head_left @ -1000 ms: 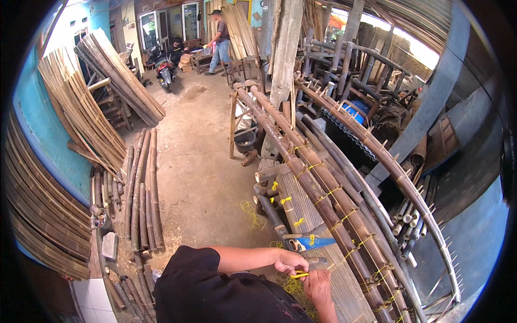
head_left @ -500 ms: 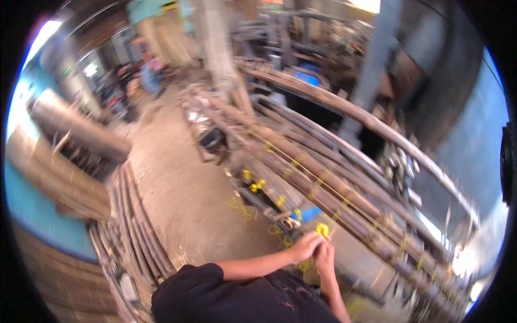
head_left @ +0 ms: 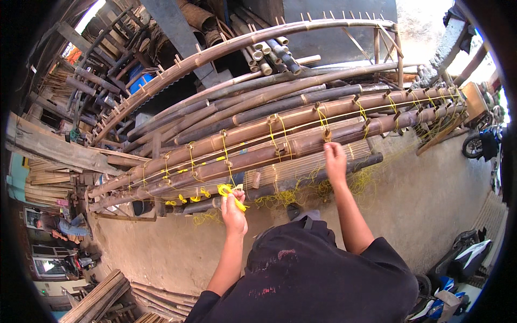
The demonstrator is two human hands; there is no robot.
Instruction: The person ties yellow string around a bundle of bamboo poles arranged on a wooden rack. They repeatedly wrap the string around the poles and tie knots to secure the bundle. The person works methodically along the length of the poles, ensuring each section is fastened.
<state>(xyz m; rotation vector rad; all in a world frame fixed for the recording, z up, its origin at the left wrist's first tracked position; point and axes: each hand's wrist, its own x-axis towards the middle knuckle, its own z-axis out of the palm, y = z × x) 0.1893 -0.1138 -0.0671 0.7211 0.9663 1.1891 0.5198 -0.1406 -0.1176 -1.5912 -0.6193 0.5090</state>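
Observation:
My left hand (head_left: pixel 233 215) is closed around a small bundle of yellow twine (head_left: pixel 225 189), in front of the near bamboo pole. Farther right, my right hand (head_left: pixel 335 160) has its fingers pinched together just below a short wooden peg (head_left: pixel 327 137) on that near bamboo pole (head_left: pixel 304 144). Whatever those fingers hold is too small to make out. Behind it runs a second long bamboo pole (head_left: pixel 242 129). Yellow twine ties wrap both poles at intervals, and thin strips stretch lengthwise between them.
Loose yellow twine (head_left: pixel 301 194) hangs over a lower dark pole (head_left: pixel 350 167). A curved bamboo rail (head_left: pixel 237 42) with upright pegs stands behind, beside stacked poles. Motorbikes (head_left: pixel 449 290) are parked at right. Another person (head_left: pixel 67 226) is at far left.
The view has swung to the right along the poles. My hands, together at the yellow twine before, are now apart: the left keeps the bundle, the right is by the peg.

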